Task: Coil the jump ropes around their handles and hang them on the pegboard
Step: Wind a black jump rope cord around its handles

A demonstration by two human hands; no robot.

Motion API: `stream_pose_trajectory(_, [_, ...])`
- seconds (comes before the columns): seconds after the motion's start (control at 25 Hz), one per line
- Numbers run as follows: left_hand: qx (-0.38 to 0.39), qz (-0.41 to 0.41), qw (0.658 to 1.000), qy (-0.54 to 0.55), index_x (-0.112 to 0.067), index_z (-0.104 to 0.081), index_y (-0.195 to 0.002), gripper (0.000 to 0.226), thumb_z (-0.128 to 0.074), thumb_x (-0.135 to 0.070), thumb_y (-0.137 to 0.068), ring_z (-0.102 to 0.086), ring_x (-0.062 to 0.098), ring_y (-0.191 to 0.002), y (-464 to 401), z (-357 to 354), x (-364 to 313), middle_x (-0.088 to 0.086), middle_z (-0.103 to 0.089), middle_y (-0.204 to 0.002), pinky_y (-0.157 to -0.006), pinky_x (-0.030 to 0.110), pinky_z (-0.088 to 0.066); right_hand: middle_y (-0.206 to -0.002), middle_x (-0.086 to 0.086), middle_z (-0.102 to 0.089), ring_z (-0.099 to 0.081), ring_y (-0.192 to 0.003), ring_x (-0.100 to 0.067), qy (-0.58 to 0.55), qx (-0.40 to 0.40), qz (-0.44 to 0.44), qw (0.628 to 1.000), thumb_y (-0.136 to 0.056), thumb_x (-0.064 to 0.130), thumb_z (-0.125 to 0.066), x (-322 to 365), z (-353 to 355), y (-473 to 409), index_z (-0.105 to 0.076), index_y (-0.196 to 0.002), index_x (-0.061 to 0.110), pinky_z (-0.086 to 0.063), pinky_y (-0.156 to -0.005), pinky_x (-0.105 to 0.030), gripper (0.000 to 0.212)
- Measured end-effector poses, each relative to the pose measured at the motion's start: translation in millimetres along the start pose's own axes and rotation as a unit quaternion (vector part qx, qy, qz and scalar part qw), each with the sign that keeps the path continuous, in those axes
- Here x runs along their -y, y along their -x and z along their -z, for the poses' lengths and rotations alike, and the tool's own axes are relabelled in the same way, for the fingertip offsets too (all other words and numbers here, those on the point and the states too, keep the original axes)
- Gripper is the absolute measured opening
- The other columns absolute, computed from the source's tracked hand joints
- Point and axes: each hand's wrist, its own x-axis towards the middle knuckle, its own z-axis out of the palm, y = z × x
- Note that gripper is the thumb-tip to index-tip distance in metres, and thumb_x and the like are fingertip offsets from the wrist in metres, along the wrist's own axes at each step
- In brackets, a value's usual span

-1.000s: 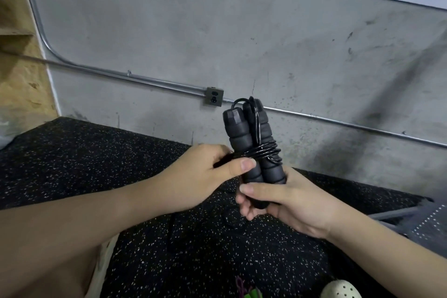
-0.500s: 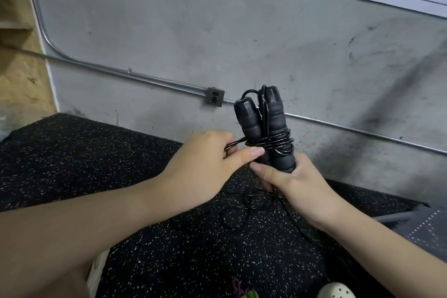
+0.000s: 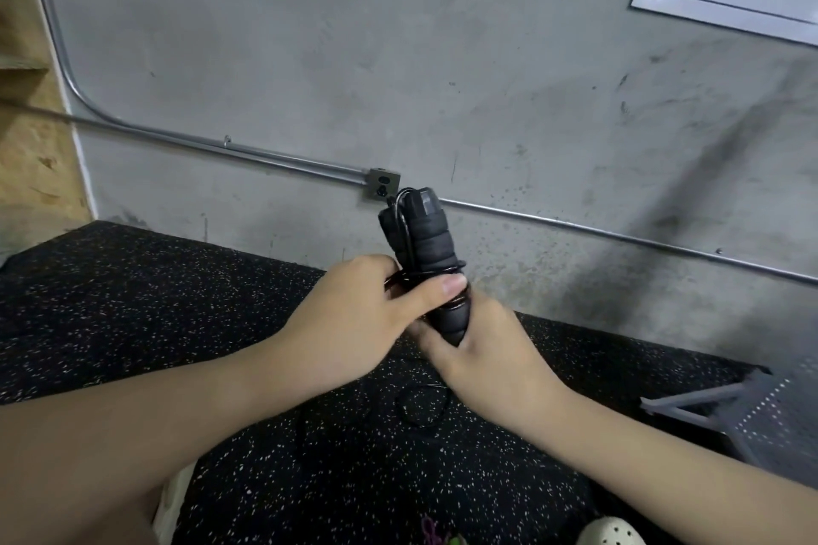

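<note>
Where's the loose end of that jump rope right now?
In the head view, near the centre, the slack cord lies looped on the speckled black floor mat, just below the right hand that grips the handles.

A black rubber floor flecked with white fills the lower half of the frame, meeting the grey wall along a line that slopes down to the right; a loose loop of thin black rope lies on it at lower centre; a grey perforated metal panel lies on it at the right edge; a pale perforated shoe shows at the bottom edge, right of centre.
</note>
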Motion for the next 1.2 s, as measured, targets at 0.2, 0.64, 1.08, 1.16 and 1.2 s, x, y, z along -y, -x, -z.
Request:
stream_pose_trajectory(0.2, [0.127,-0.045,0.982,0.129,-0.021,-0.072,-0.102,0.068,-0.053,-0.082,-0.079,-0.075,0.020,-0.090,3,-3,8,0.000,-0.079,-0.095,-0.090,0.051,-0.056,-0.084,-0.011,-0.063,-0.064,-0.072,-0.023,-0.410,0.241,-0.110,0.872,-0.078,0.030,-0.082,-1,24,15,-0.066,-0.092,0.014,-0.052,-0.070,-0.033,0.027])
stream_pose_trajectory(0.64, [0.085,-0.027,0.996,0.003,-0.016,-0.063,-0.082,0.050,-0.064,-0.066,-0.087,-0.048,0.007,-0.058,14,-2,-13,-0.007,-0.057,-0.066,-0.062,0.033,-0.045,-0.068,-0.015,-0.065,-0.063,-0.054,-0.022,-0.243,0.063,-0.126,0.960,-0.082,-0.007,-0.076,-6,38,23,-0.068,-0.100,0.002,-0.055,-0.053,-0.030,0.021])
stream_pose_trajectory(1.08, [-0.015,-0.059,0.993,-0.099,-0.028,-0.061,-0.085,0.047,-0.058,-0.074,-0.084,-0.051,0.005,-0.056,24,-5,-39,-0.009,-0.055,-0.062,-0.053,0.026,-0.035,-0.062,-0.011,-0.069,-0.062,-0.052,-0.017,-0.105,-0.066,-0.064,0.990,-0.073,0.002,-0.079,13,28,21,-0.070,-0.085,0.008,-0.050,-0.053,-0.034,0.017])
stream_pose_trajectory(1.16, [-0.031,-0.081,0.991,-0.103,-0.026,-0.065,-0.092,0.045,-0.057,-0.070,-0.088,-0.051,0.005,-0.056,19,2,-38,-0.009,-0.054,-0.061,-0.053,0.026,-0.034,-0.067,-0.012,-0.069,-0.065,-0.055,-0.024,-0.186,-0.022,-0.064,0.980,-0.077,0.008,-0.084,21,32,21,-0.072,-0.092,0.009,-0.054,-0.053,-0.034,0.018])
stream_pose_trajectory(1.2, [-0.030,-0.093,0.990,-0.097,-0.026,-0.067,-0.096,0.044,-0.056,-0.068,-0.090,-0.051,0.005,-0.056,16,6,-36,-0.009,-0.055,-0.061,-0.054,0.026,-0.037,-0.072,-0.014,-0.069,-0.067,-0.059,-0.027,-0.240,0.020,-0.074,0.968,-0.080,0.013,-0.085,23,35,22,-0.072,-0.094,0.008,-0.056,-0.055,-0.033,0.020])
